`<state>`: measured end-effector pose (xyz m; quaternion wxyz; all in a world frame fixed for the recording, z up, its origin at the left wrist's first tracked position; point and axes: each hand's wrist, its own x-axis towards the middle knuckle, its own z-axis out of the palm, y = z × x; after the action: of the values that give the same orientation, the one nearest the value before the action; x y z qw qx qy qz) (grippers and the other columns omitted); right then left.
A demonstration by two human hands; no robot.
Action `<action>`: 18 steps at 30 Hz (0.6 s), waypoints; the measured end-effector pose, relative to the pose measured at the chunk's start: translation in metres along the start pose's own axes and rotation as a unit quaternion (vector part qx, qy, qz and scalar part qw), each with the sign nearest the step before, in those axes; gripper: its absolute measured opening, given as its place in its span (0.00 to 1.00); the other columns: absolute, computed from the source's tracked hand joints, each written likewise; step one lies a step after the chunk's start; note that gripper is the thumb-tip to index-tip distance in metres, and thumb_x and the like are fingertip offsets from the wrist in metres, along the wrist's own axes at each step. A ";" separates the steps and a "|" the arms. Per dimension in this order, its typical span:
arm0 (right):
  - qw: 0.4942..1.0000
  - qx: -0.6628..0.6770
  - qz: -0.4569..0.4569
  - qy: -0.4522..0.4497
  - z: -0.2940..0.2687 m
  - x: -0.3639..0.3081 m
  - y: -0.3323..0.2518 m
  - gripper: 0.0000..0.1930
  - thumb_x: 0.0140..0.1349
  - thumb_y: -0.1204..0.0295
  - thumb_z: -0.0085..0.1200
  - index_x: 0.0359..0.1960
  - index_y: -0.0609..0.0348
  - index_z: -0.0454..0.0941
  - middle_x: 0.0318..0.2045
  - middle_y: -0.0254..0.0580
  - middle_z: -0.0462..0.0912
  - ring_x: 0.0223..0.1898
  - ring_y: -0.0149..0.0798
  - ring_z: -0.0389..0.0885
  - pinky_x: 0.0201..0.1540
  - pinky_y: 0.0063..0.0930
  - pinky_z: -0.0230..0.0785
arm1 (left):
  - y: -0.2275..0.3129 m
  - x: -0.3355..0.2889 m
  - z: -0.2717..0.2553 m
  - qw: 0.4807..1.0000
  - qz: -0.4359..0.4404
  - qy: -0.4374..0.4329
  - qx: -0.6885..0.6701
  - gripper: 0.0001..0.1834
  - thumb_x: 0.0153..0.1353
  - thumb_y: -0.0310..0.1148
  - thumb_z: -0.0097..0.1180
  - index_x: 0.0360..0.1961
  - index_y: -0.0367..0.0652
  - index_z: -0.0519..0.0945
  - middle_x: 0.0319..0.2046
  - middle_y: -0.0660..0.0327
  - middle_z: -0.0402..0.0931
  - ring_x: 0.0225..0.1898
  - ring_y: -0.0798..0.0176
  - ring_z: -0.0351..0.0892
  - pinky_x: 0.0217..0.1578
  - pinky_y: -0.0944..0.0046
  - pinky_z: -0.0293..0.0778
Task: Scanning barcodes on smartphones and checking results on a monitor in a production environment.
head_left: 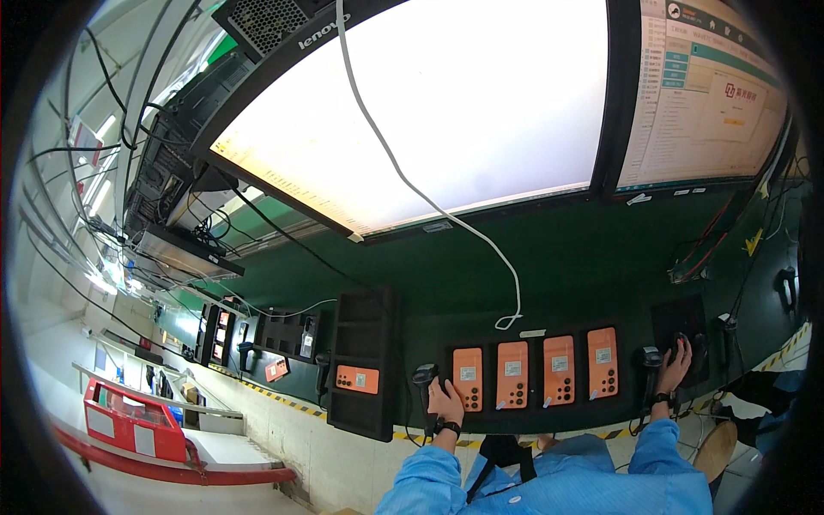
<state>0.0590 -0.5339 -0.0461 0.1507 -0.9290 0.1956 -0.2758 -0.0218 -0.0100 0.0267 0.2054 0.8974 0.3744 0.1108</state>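
Observation:
Four orange phones stand side by side in a black tray, each with a white label and dark camera lenses: the leftmost phone [468, 379], a second phone [512, 375], a third phone [559, 370] and the rightmost phone [602, 364]. My left hand [445, 405] lies open at the left edge of the leftmost phone, fingers stretched out, beside a black handheld scanner [424, 374]. My right hand [675, 367] rests over a dark computer mouse [681, 337], mostly hidden under the fingers, on a black mat [669, 316]. Another scanner [650, 357] stands just left of that hand.
A black compartment tray [365, 318] with one orange phone [357, 379] is to the left. Farther left are another scanner [323, 369] and a loose orange phone [276, 369]. A large monitor [481, 112] and a second monitor [704, 103] stand behind; a white cable [403, 176] hangs across.

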 end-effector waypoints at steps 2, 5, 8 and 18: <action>1.000 -0.001 0.000 0.002 0.001 0.000 0.001 0.20 0.59 0.75 0.52 0.54 0.54 0.70 0.59 0.46 0.67 0.60 0.50 0.65 0.61 0.41 0.58 | 0.000 0.000 0.000 1.000 -0.001 0.000 0.002 0.23 0.66 0.44 0.43 0.54 0.39 0.69 0.51 0.48 0.72 0.50 0.44 0.73 0.48 0.53 0.73; 1.000 -0.003 0.006 0.006 0.004 -0.001 0.004 0.20 0.59 0.75 0.52 0.54 0.54 0.71 0.59 0.46 0.67 0.60 0.50 0.65 0.61 0.41 0.58 | 0.000 0.000 0.000 1.000 -0.005 0.000 -0.002 0.23 0.66 0.44 0.43 0.54 0.39 0.69 0.51 0.49 0.72 0.50 0.45 0.73 0.48 0.53 0.73; 1.000 -0.008 -0.001 0.002 0.007 -0.002 0.008 0.20 0.60 0.73 0.51 0.56 0.51 0.69 0.60 0.44 0.66 0.60 0.49 0.64 0.62 0.41 0.57 | -0.001 0.000 0.002 1.000 -0.003 0.008 -0.001 0.23 0.66 0.44 0.43 0.54 0.39 0.70 0.51 0.49 0.72 0.49 0.44 0.74 0.48 0.53 0.72; 1.000 0.015 -0.011 -0.018 0.001 -0.001 0.002 0.23 0.59 0.77 0.51 0.58 0.51 0.68 0.62 0.46 0.64 0.62 0.50 0.62 0.64 0.41 0.56 | -0.008 0.001 0.007 0.999 0.021 0.013 0.034 0.23 0.67 0.45 0.41 0.55 0.40 0.69 0.51 0.49 0.72 0.47 0.46 0.76 0.44 0.52 0.76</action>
<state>0.0576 -0.5352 -0.0480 0.1655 -0.9335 0.1787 -0.2631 -0.0233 -0.0060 0.0175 0.1671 0.9102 0.3614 0.1142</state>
